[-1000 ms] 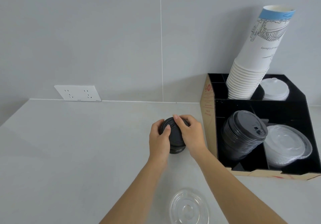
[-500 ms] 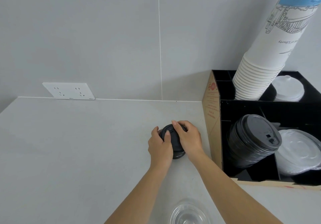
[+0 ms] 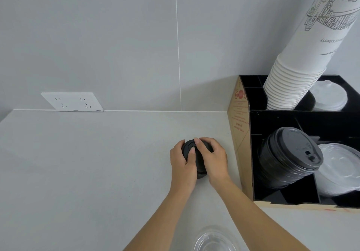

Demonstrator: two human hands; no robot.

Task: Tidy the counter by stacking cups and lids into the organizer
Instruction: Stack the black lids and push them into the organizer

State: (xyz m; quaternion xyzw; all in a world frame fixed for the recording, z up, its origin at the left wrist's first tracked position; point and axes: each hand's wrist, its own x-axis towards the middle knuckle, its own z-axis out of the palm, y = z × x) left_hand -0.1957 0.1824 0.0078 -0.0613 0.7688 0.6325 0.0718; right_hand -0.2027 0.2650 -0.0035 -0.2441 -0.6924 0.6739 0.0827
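Left hand [image 3: 183, 165]: still cupped round the left side of the black lids [image 3: 195, 156], frame centre, on the table [image 3: 87, 172].
Right hand [image 3: 213, 159]: fingers curled over the top; grip unchanged.
Organizer [image 3: 240, 134]: right of frame, closer than before; cup stack [image 3: 303, 59] taller in view.
Clear lid [image 3: 214, 240]: bottom edge, partly cut off.

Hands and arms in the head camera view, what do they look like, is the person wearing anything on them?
Both arms are bare as far as the view shows: no sleeves, gloves, watch or bracelets. The left hand and right hand show no rings on the fingers that can be seen, and the nails look short and unpainted. No markings or cables anywhere on them.
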